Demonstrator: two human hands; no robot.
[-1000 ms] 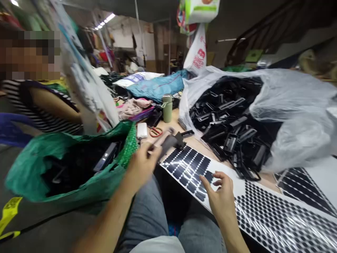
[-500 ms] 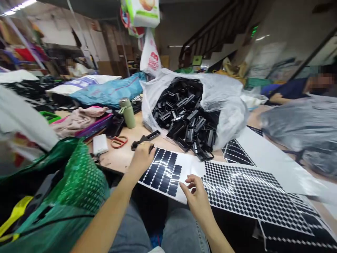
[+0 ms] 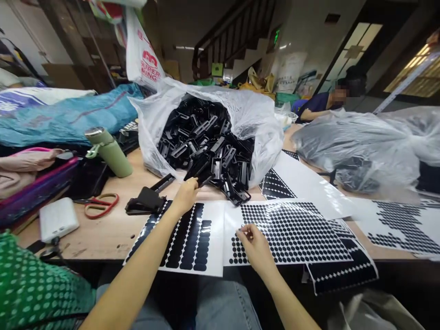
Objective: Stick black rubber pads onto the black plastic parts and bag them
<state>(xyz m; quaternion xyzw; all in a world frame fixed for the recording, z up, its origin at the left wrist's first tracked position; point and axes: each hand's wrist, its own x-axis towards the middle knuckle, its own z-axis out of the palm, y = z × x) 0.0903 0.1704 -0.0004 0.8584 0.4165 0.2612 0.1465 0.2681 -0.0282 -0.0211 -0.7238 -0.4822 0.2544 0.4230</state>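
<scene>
My left hand (image 3: 185, 196) reaches to the front of a pile of black plastic parts (image 3: 202, 137). Its fingers are closed on a black plastic part (image 3: 205, 178) at the pile's edge. The pile spills from a white plastic bag (image 3: 257, 110). Over the left end of a sheet of round black stickers (image 3: 292, 229), my right hand (image 3: 256, 247) has thumb and forefinger pinched; a dark speck shows at the tips, too small to name. Under my left forearm lies a sheet of long black stickers (image 3: 213, 238). Some black parts (image 3: 146, 200) lie left of my left hand.
Red-handled scissors (image 3: 102, 205), a white power bank (image 3: 58, 219) and a green bottle (image 3: 112, 153) are on the left. More sticker sheets (image 3: 398, 224) and a grey plastic bag (image 3: 347, 146) lie on the right. A person (image 3: 318, 103) sits beyond.
My left hand has moved from the loose black parts to the pile. My right hand has shifted onto the round-sticker sheet and its fingers have drawn together. The view has turned right.
</scene>
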